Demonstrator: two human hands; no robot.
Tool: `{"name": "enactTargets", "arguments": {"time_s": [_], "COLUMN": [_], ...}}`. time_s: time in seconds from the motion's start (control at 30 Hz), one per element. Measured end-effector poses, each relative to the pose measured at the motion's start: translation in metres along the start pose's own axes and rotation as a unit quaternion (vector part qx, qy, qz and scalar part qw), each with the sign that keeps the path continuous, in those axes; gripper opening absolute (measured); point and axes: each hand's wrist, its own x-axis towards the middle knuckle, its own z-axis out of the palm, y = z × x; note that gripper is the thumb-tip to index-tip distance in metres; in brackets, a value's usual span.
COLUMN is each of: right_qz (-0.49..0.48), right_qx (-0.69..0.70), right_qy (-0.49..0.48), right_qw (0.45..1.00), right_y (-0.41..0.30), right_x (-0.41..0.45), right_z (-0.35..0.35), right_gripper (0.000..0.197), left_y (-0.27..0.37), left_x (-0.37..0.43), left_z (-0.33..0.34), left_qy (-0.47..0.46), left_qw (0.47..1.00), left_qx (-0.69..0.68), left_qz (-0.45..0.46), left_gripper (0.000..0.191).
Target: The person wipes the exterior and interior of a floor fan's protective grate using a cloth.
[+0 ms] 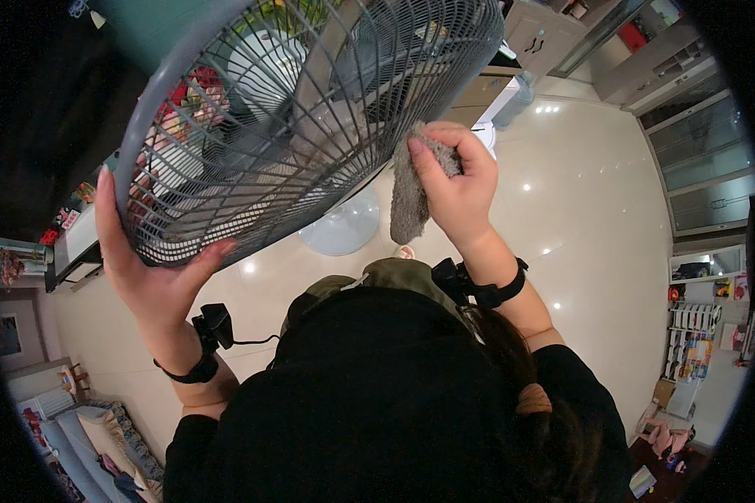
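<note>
A standing electric fan with a grey wire cage fills the upper middle of the head view. My left hand grips the rim of the cage at its lower left, thumb on the near side and some fingers seen through the wires. A fuzzy grey cloth is pinched between the thumb and fingers of my right hand. The cloth lies against or close beside the cage's right side; contact is hard to tell. Below the cage, the fan's round pale base stands on the floor. Blades inside are partly hidden by the wires.
Behind the fan are red and pink flowers and a dark-topped cabinet. A clear plastic container stands beside it. Glossy floor tiles stretch right towards glass sliding doors. A sofa sits at the lower left.
</note>
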Motion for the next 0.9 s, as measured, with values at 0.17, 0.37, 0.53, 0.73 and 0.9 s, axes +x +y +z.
{"name": "enactTargets", "arguments": {"time_s": [0.17, 0.37, 0.53, 0.73, 0.9], "right_qz": [-0.061, -0.094, -0.108, -0.107, -0.106], "right_qx": [-0.043, -0.041, -0.034, -0.024, -0.01], "right_qy": [-0.05, -0.049, -0.015, 0.029, 0.01], "right_qw": [0.996, 0.994, 0.993, 0.994, 0.994], "right_y": [0.01, 0.006, 0.0, -0.014, -0.001], "right_x": [-0.005, -0.006, 0.002, 0.03, 0.023], "right_z": [-0.007, -0.006, -0.003, -0.008, -0.007], "right_gripper": [0.014, 0.016, 0.014, 0.013, 0.013], "left_y": [-0.003, 0.005, -0.007, -0.008, -0.012], "left_x": [-0.002, 0.002, -0.002, -0.006, -0.005], "left_z": [-0.002, -0.004, -0.007, -0.002, 0.0], "left_qy": [-0.02, -0.016, -0.032, -0.029, -0.032], "left_qw": [0.997, 0.994, 0.998, 0.997, 0.997], "left_qx": [0.067, 0.106, 0.055, 0.07, 0.064], "left_qz": [0.013, -0.003, -0.029, -0.016, 0.026], "left_gripper": [0.109, 0.11, 0.104, 0.106, 0.104]}}
